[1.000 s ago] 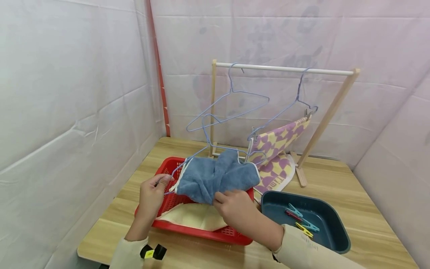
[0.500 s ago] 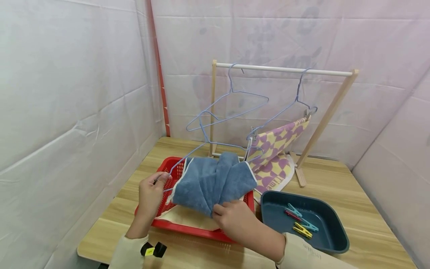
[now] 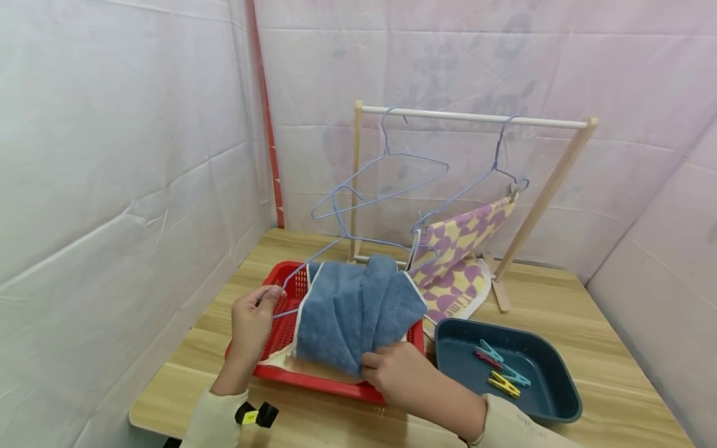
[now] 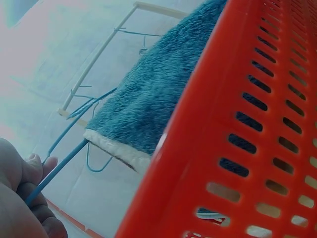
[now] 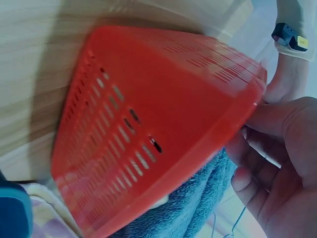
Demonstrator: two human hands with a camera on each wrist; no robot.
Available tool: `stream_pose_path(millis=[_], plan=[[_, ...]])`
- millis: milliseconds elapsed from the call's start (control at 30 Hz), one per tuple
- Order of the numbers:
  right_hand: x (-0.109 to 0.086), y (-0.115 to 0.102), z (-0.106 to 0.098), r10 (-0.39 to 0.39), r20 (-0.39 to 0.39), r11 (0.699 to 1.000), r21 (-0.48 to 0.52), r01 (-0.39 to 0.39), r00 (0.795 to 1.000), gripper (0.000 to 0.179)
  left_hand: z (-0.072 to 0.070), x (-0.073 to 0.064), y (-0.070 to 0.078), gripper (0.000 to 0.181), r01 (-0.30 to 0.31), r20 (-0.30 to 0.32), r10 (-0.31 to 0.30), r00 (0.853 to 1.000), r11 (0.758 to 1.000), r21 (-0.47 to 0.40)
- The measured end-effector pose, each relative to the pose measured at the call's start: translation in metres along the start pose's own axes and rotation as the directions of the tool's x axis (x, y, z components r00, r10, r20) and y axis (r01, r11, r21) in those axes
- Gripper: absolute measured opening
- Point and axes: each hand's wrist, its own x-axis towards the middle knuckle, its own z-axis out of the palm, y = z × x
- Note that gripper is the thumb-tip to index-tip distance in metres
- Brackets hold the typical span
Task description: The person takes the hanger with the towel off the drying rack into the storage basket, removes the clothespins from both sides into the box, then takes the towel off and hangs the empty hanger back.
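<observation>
A blue towel (image 3: pixel 358 311) with white edging hangs folded over the lower bar of a blue wire hanger (image 3: pixel 319 252), above a red basket (image 3: pixel 316 381). My left hand (image 3: pixel 252 323) grips the hanger's left corner; in the left wrist view the fingers (image 4: pixel 42 213) curl round the wire. At the towel's near edge, my right hand (image 3: pixel 400 376) pinches the cloth. The basket's rim partly hides those fingertips in the right wrist view, where the right hand (image 5: pixel 282 163) is large at the right. Pale cream cloth (image 3: pixel 282 358) lies in the basket beneath the towel.
Behind stands a rack with a white rail (image 3: pixel 476 116). It bears a bare hanger (image 3: pixel 386 152) and another with a purple-and-yellow patterned towel (image 3: pixel 470 230) clipped on. A dark blue tub (image 3: pixel 538 339) at the right holds several clothespins (image 3: pixel 504 384).
My right hand has drawn the towel's near edge down toward me, so more cloth hangs in front of the bar. The hanger has shifted slightly left and down; my left hand keeps its grip.
</observation>
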Motion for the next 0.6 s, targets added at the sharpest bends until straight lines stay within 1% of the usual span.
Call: stream_pose_path(millis=[133, 267, 333, 400, 467, 500, 600], plan=[[-0.002, 0.001, 0.003, 0.033, -0.022, 0.999, 0.033, -0.032, 0.999, 0.013, 0.0, -0.001, 0.001, 0.017, -0.016, 0.031, 0.015, 0.999, 1.0, 0.016], [0.005, 0.004, 0.003, 0.093, -0.09, 0.994, 0.072, -0.087, 0.992, 0.026, -0.002, -0.001, 0.003, 0.016, -0.031, 0.07, 0.03, 0.997, 0.999, 0.007], [0.009, 0.007, 0.002, 0.117, -0.123, 0.991, 0.078, -0.108, 0.985, 0.028, -0.003, -0.001, 0.004, 0.016, -0.033, 0.082, 0.033, 0.996, 0.999, 0.002], [0.014, 0.013, 0.0, 0.143, -0.144, 0.988, 0.069, -0.135, 0.979, 0.021, -0.004, -0.001, 0.005, 0.016, -0.032, 0.089, 0.031, 0.996, 0.999, 0.004], [0.018, 0.02, -0.002, 0.18, -0.147, 0.983, 0.052, -0.174, 0.973, 0.008, -0.004, -0.001, 0.006, 0.017, -0.027, 0.094, 0.027, 0.995, 1.0, 0.007], [0.021, 0.024, -0.003, 0.2, -0.15, 0.98, 0.04, -0.196, 0.968, 0.006, -0.004, -0.001, 0.007, 0.017, -0.025, 0.095, 0.024, 0.995, 1.0, 0.011], [0.03, 0.037, -0.003, 0.263, -0.158, 0.964, -0.001, -0.266, 0.952, 0.019, -0.003, -0.002, 0.007, 0.018, -0.025, 0.093, 0.024, 0.995, 1.0, 0.012]])
